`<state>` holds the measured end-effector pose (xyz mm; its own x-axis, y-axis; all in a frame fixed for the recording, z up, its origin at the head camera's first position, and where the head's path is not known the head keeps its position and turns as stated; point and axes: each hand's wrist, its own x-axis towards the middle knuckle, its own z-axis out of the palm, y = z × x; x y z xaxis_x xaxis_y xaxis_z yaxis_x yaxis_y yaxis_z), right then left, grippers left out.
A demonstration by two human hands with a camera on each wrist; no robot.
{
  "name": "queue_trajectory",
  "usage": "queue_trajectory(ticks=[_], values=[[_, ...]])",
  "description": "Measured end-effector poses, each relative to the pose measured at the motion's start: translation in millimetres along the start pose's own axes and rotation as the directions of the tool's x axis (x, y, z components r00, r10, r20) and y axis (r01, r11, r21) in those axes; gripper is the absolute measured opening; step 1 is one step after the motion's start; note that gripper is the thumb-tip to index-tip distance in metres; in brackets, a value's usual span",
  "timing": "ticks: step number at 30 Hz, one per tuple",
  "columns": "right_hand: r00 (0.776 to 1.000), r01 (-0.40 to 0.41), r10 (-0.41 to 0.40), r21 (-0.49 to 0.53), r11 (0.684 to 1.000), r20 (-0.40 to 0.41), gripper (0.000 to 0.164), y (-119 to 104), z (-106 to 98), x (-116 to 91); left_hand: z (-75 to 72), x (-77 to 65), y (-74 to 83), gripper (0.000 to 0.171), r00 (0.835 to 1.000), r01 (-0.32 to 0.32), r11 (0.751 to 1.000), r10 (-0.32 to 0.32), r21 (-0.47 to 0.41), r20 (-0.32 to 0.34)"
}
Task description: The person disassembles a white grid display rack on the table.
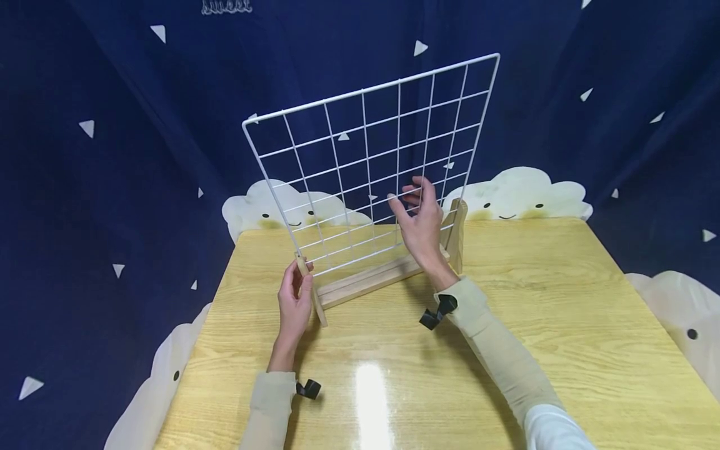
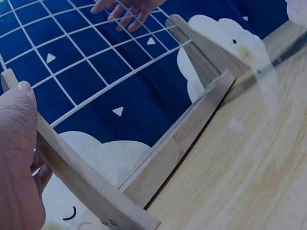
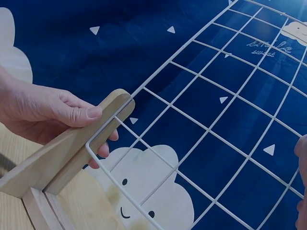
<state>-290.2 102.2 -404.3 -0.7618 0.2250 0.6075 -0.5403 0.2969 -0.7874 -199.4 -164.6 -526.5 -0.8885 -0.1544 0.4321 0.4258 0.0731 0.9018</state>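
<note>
A white wire grid panel (image 1: 323, 102) leans back, upright, over a wooden stand whose crossbar (image 1: 371, 281) lies on the table. My left hand (image 1: 295, 303) grips the stand's left side piece (image 2: 91, 175), thumb on one face and fingers round the other. Along that piece, the grid's lower corner (image 3: 88, 145) overlaps the wood in the right wrist view. At the far end rises the right side piece (image 1: 458, 237), beside the grid's other edge. My right hand (image 1: 422, 228) is held up before the grid's lower right part, fingers spread and slightly bent, nothing in its grasp.
The stand sits near the back of a light wooden table (image 1: 534, 312). A dark blue curtain (image 1: 140, 156) with white triangles hangs behind, with smiling cloud shapes (image 1: 517, 190) along the table's edge. Each wrist wears a small black camera mount (image 1: 432, 319).
</note>
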Motion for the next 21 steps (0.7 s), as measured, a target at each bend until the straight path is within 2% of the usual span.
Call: queue_trajectory(ticks=[4, 10, 17, 21], values=[[1.0, 0.001, -0.001, -0.009, 1.0, -0.001, 0.055, -0.8, -0.6, 0.0, 1.9, -1.1, 4.3, 0.039, 1.0, -0.002, 1.0, 0.002, -0.006, 0.001], [1.0, -0.004, 0.004, 0.002, 1.0, 0.003, 0.056, -3.2, -1.0, 0.7, 3.6, -4.1, 22.3, 0.038, 1.0, -0.007, 1.0, 0.007, 0.001, -0.001], [1.0, 0.027, -0.026, 0.05, 0.998, -0.007, 0.054, -6.8, -0.8, 4.4, 1.5, -2.9, 1.9, 0.039, 1.0, -0.007, 1.0, 0.007, -0.001, -0.012], [0.999, 0.041, -0.04, 0.08, 0.996, -0.012, 0.053, -8.0, 0.8, 6.0, 0.0, -2.4, -0.3, 0.04, 1.0, -0.019, 1.0, 0.019, -0.001, -0.009]])
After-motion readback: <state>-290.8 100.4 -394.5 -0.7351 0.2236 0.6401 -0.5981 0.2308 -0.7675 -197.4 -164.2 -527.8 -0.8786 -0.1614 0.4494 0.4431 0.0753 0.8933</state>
